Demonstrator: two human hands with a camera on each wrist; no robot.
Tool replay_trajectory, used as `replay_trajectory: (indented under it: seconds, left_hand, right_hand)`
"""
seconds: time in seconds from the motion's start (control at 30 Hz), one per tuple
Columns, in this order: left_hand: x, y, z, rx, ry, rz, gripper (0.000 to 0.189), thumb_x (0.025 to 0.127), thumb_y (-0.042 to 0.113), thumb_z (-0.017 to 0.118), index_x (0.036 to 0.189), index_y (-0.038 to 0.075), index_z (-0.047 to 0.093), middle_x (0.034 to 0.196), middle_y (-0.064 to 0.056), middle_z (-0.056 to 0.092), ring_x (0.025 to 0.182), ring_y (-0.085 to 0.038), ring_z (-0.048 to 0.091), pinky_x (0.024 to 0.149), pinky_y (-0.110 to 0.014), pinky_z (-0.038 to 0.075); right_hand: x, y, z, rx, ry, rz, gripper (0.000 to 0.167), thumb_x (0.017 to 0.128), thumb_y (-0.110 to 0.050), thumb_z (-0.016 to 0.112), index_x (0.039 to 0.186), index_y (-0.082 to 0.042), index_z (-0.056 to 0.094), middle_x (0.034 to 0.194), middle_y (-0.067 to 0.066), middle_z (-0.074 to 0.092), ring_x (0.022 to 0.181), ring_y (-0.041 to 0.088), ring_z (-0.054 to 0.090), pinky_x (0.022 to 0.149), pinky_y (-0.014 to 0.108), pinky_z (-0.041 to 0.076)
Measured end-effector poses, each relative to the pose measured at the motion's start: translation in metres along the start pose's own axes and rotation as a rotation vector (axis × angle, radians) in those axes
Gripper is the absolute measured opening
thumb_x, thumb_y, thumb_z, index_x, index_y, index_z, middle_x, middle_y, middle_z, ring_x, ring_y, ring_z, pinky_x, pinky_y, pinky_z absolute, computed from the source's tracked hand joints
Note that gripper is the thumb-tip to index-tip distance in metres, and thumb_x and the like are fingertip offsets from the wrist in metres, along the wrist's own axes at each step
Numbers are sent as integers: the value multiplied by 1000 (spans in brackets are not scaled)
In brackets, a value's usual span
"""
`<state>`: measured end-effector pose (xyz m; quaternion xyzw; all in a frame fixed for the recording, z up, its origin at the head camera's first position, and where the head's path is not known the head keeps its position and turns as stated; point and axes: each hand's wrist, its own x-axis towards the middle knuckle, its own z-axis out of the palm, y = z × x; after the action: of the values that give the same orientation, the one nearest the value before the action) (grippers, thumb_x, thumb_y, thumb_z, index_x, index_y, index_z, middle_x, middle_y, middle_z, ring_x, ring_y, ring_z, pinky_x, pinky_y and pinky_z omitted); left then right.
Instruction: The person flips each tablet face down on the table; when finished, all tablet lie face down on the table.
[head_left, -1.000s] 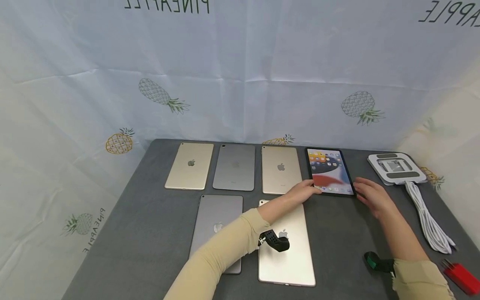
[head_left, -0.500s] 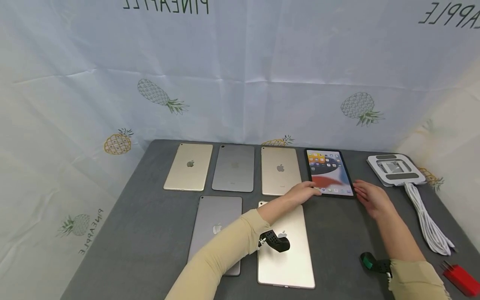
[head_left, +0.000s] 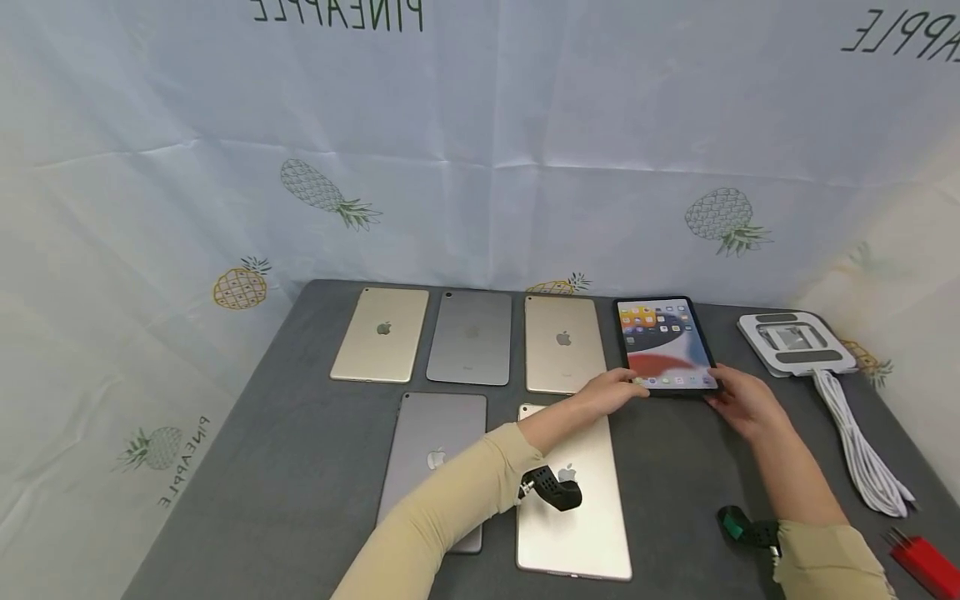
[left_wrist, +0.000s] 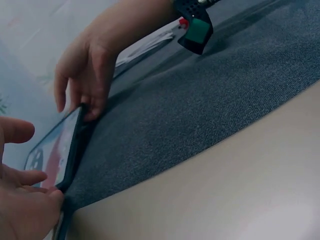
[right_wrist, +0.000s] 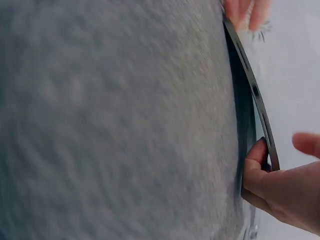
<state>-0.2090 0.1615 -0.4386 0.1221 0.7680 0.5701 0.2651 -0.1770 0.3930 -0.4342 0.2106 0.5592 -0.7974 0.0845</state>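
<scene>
A black-framed tablet [head_left: 667,342] with its screen lit and app icons showing is at the back right of the grey table. My left hand [head_left: 611,390] holds its near left corner. At the near right corner, my right hand [head_left: 746,400] has its fingers curled beneath the edge. The right wrist view shows the tablet's near edge [right_wrist: 256,92] raised off the cloth, with the right thumb [right_wrist: 306,143] standing away from it. Seen from the left wrist, the left fingers [left_wrist: 37,192] are at the corner; how tightly they grip is hard to see.
Several tablets lie face down: gold [head_left: 381,333], grey [head_left: 470,337] and gold [head_left: 564,343] behind, grey [head_left: 433,450] and gold [head_left: 570,517] in front. A white stand [head_left: 797,342], a bundled white cable [head_left: 862,450] and a red plug [head_left: 926,562] lie at right.
The right hand has moved in from beside the tablet's right edge to beneath its near right corner. The lit tablet has shifted slightly right, and its near edge has lifted.
</scene>
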Motion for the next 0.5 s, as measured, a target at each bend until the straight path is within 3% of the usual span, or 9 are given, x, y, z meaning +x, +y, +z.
replay_trajectory:
  seconds: [0.1,0.17,0.23,0.3,0.4,0.5]
  left_hand:
    - [-1,-1,3,13,-10,15,52,90,25,64,138,6,54,136,-2,57,125,-12,50,100,-23,40]
    - [-2,0,5,23,-23,22,54,91,26,64,139,7,53,137,-1,56,125,-11,50,100,-23,40]
    - [-2,1,6,20,-32,26,53,91,26,64,139,7,53,137,0,56,125,-10,49,101,-24,40]
    - [-2,3,6,5,-39,30,51,92,26,63,139,7,54,137,0,56,125,-10,50,101,-24,40]
    - [-2,8,5,-39,-40,39,47,93,25,62,136,8,58,132,1,59,117,-7,52,98,-23,41]
    - [-2,13,3,-146,-40,66,43,94,26,61,133,7,60,123,0,63,108,-7,57,93,-22,44]
  right_hand:
    - [-1,4,5,-70,20,-101,40,96,-3,58,133,-11,45,86,-14,62,80,-1,58,71,18,50]
    - [-5,4,7,-98,67,-178,27,92,0,63,114,-15,58,85,-14,65,78,-1,60,69,17,51]
    - [-9,2,10,-144,132,-233,27,89,-3,68,111,-17,62,86,-16,66,77,-2,61,67,16,52]
    - [-14,-2,15,-286,212,-293,34,90,-10,70,122,-14,63,93,-17,64,77,-5,60,66,14,52]
    - [-22,-8,29,-586,340,-376,55,92,-23,69,140,-3,52,112,0,65,78,-10,55,65,11,50]
    - [-32,-11,44,-875,449,-492,54,93,-32,65,139,-5,55,123,17,63,78,-16,48,63,8,46]
